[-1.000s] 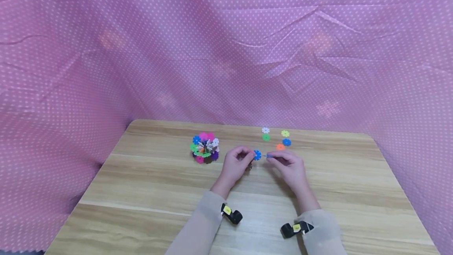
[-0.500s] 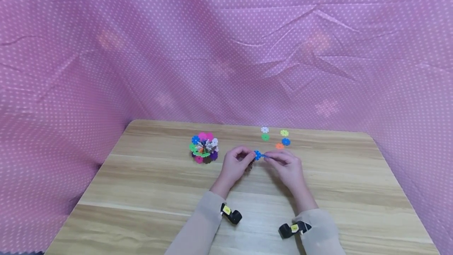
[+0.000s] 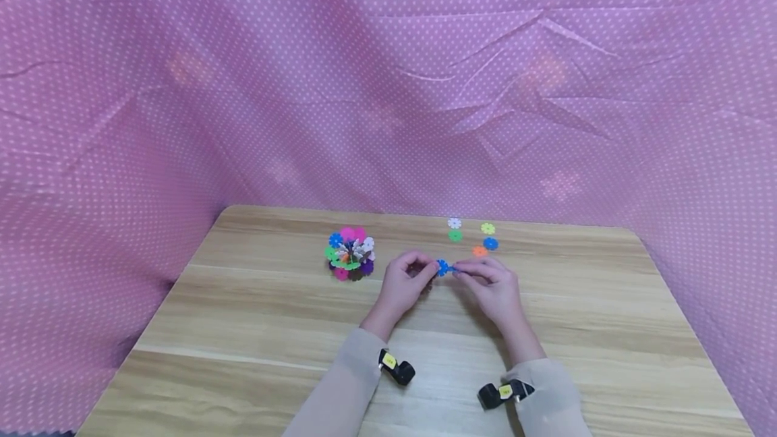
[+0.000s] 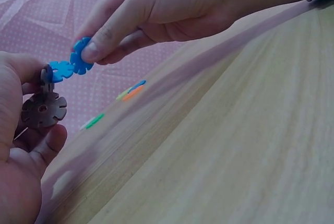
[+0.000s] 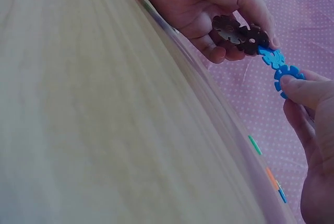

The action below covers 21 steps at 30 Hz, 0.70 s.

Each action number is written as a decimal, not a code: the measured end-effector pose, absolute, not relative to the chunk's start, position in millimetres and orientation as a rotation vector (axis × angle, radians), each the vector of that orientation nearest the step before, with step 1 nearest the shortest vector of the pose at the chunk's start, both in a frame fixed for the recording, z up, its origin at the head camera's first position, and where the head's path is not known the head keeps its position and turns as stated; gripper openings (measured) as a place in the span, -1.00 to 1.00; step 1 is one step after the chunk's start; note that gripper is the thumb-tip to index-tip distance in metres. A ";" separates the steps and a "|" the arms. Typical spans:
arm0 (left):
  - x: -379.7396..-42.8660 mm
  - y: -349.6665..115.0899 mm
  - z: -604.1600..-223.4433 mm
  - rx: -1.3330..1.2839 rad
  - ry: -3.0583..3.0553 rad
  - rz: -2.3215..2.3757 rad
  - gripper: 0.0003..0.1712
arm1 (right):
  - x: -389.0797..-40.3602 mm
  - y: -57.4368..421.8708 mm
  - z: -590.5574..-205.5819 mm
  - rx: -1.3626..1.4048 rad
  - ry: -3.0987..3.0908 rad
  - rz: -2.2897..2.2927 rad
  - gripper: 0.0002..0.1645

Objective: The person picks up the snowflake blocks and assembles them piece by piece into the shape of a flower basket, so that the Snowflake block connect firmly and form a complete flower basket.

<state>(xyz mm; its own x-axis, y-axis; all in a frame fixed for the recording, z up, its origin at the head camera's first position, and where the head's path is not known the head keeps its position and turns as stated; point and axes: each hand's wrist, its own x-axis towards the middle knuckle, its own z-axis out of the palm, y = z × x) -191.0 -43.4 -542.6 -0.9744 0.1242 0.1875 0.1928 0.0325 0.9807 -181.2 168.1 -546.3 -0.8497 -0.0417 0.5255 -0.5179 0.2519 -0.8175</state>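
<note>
My left hand (image 3: 408, 285) pinches a short chain of brown snowflake discs (image 4: 44, 112), flower-shaped plastic pieces with notched rims. A blue snowflake disc (image 4: 61, 71) sticks out from the chain by the left fingertips. My right hand (image 3: 493, 288) pinches a second blue disc (image 5: 288, 75) between thumb and fingers. The two blue discs meet edge to edge, set at an angle to each other. How deep their notches interlock cannot be told. Both hands are above the table, and the left fingers partly cover the brown discs.
A round cluster of joined multicoloured discs (image 3: 351, 255) stands left of the hands. Beyond the hands lie loose discs: white (image 3: 454, 222), green (image 3: 455, 235), yellow (image 3: 488, 228), blue (image 3: 491, 243) and orange (image 3: 480, 251). Pink dotted cloth (image 3: 388, 86) hangs behind the wooden table (image 3: 243, 329).
My right hand has moved slightly left, bringing its blue disc up against the other one; a small gap showed between them a second ago. The left hand has stayed nearly still.
</note>
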 end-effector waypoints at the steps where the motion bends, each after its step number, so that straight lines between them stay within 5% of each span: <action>1: -191.1 -43.6 -542.7 -0.342 -2.223 -2.122 -0.86 | -181.3 168.0 -546.6 0.508 -2.121 1.658 -0.75; 21: -190.4 -44.2 -543.0 -0.394 -2.211 -2.063 -0.87 | -181.9 158.2 -551.2 0.639 -2.002 1.507 -0.67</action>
